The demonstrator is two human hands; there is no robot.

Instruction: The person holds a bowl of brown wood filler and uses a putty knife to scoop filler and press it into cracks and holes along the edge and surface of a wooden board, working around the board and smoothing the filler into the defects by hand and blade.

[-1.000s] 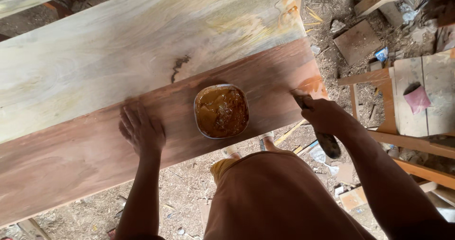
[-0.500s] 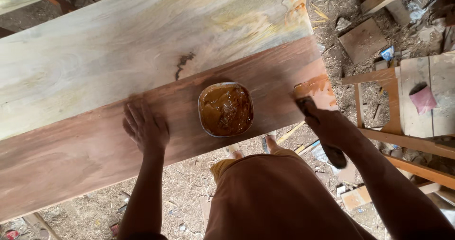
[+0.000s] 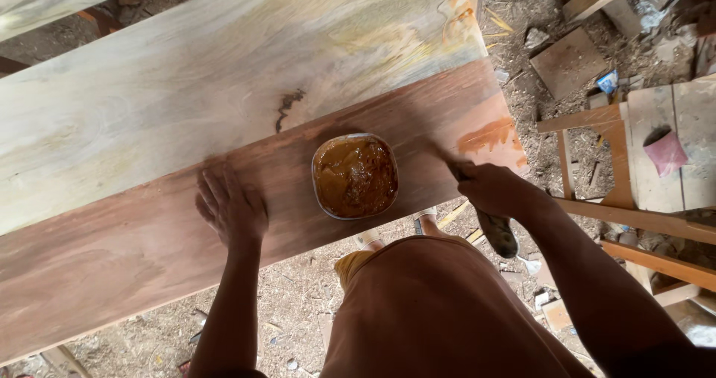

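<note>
Right hand [image 3: 496, 190] drew back; bowl [image 3: 355, 176] holds brown paste.

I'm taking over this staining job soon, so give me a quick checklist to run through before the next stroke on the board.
1. Left hand flat on the board, steadying it: ok.
2. Right hand gripping the tool: ok; its working end is hidden, so how much stain it carries: cannot tell.
3. Bowl upright on the board, between the hands, with brown stain inside: ok.
4. Bowl well clear of the board's near edge: not ok, it sits close to it.
5. Coverage at the right end: not ok, an orange patch shows there.
6. Pale plank behind free of stain: not ok, orange smears near its right end.
</note>
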